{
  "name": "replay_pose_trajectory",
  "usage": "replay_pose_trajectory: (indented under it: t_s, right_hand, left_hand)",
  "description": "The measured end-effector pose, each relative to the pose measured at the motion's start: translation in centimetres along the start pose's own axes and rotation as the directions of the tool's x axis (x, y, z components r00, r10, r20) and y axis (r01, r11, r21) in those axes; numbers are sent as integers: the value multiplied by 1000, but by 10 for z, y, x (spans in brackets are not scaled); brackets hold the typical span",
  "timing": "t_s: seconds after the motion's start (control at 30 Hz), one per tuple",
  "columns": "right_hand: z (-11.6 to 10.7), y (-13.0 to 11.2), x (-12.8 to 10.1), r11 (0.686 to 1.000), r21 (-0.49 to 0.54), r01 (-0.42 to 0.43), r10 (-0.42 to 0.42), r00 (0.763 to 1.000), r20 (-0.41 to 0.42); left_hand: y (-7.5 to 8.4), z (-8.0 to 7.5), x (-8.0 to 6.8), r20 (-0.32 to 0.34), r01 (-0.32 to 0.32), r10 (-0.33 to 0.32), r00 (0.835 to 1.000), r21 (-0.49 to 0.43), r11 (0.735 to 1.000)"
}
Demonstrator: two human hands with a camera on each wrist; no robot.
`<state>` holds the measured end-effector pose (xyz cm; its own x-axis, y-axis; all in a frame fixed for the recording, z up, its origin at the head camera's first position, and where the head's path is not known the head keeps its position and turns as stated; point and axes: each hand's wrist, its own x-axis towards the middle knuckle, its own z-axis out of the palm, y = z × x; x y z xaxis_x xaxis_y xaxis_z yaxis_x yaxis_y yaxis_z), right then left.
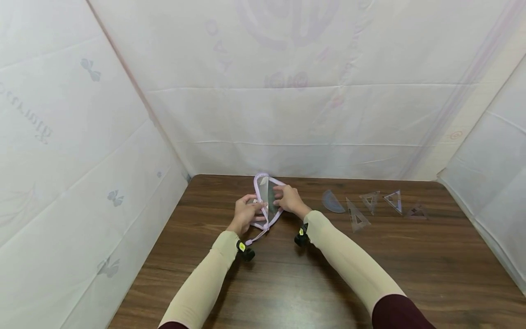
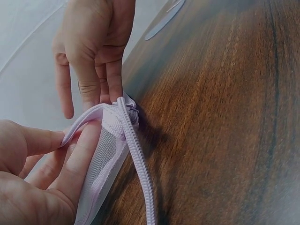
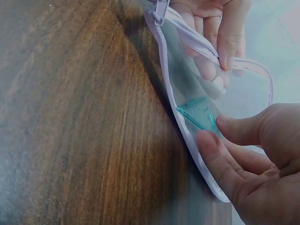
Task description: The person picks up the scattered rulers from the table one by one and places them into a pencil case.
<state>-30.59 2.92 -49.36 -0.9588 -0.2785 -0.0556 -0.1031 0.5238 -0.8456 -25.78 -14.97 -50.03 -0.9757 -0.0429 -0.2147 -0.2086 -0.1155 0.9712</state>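
A mesh zip pouch with lilac edging (image 1: 282,182) lies partly opened near the table's back edge. My left hand (image 1: 245,212) pinches the lilac zip edge between thumb and fingers, lifting that side, as the left wrist view shows. Inside the opening, my right hand (image 1: 291,199) pinches a green transparent set square (image 3: 199,112) between thumb and forefinger, close to the mesh. A lilac zip pull (image 3: 161,9) hangs at one end of the pouch, and its cord (image 2: 138,159) trails over the wood.
Right of my hands, a bluish protractor (image 1: 332,202), a clear set square (image 1: 356,216), and several smaller triangles, among them one with blue edges (image 1: 398,206), lie on the brown wooden table (image 1: 279,283). Pale sheeting (image 1: 263,114) stands behind and at both sides.
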Motion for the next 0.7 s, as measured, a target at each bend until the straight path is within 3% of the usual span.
replay_pose_trajectory:
  t_s: [0.7]
  right_hand:
    - [-9,3,-4,996,-70,59,-60,998,-16]
  left_hand:
    - [0,-1,1,8,5,-5,1000,7,1000]
